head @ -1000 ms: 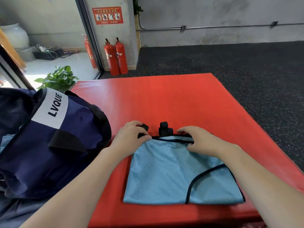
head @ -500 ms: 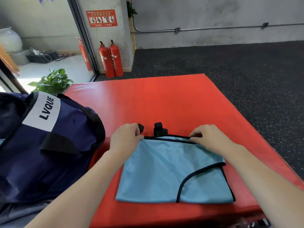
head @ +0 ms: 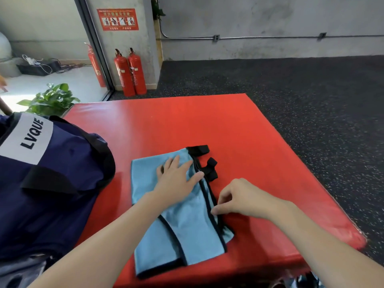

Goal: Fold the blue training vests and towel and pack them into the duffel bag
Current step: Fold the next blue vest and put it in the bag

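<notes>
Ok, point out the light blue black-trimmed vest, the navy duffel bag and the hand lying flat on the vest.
light blue black-trimmed vest (head: 193, 221), head view, bare middle panel.
navy duffel bag (head: 62, 163), head view, side fabric.
left hand (head: 176, 179), head view, back of hand.

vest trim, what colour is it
Black, edging the light blue vest; the head view shows it best, along the right edge.

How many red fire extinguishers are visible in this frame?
3. Two red fire extinguishers stand side by side at the grey pillar; a third stands left of them, beyond the dark door frame. Others may be hidden.
</notes>
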Demonstrator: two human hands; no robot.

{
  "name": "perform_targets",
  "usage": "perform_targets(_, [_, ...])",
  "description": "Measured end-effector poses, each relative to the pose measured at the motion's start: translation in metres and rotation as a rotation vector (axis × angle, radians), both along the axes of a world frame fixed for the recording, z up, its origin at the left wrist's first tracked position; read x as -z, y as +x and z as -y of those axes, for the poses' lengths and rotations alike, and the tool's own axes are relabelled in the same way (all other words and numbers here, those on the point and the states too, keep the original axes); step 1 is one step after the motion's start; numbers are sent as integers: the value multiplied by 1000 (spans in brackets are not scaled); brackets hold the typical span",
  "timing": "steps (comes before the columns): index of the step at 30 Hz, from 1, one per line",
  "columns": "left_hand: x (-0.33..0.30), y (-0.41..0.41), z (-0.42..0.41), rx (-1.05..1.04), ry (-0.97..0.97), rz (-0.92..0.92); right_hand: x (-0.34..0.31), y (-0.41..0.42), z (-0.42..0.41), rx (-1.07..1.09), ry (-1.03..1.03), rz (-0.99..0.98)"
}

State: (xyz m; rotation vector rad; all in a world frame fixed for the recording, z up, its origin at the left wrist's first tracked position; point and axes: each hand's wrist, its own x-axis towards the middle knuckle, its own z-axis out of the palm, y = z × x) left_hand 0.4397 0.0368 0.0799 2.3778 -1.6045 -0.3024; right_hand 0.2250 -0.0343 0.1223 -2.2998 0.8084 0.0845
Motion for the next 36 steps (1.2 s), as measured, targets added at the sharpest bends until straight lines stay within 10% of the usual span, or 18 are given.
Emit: perform_targets(36, [0, -1, -232, 216, -179, -148, 11, -56, -103, -155, -213, 93])
